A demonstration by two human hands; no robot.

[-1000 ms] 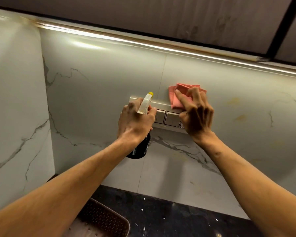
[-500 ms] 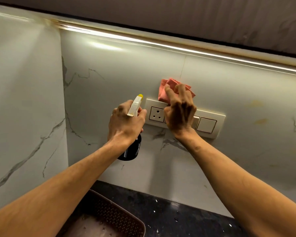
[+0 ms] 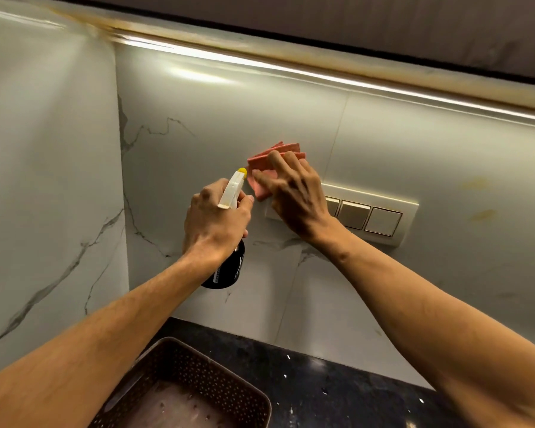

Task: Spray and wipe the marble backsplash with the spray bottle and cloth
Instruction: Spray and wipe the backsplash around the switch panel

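Note:
The white marble backsplash (image 3: 223, 125) with grey veins fills the wall ahead. My left hand (image 3: 215, 222) grips a spray bottle (image 3: 230, 268) with a black body, a white trigger head and a yellow nozzle tip, held upright close to the wall. My right hand (image 3: 294, 196) presses a folded pink cloth (image 3: 267, 163) flat against the marble with spread fingers, just above the left end of the switch plate. The cloth's lower part lies hidden under my fingers.
A cream switch plate (image 3: 380, 219) with several rocker switches is set in the wall right of my hands. Yellowish stains (image 3: 479, 214) mark the marble further right. A brown perforated basket (image 3: 204, 381) sits on the dark speckled counter (image 3: 337, 384) below. A side marble wall (image 3: 44, 180) stands left.
My right hand has slid the cloth leftward along the wall, from above the plate's middle to beyond its left end. The left hand with the bottle stayed beside it.

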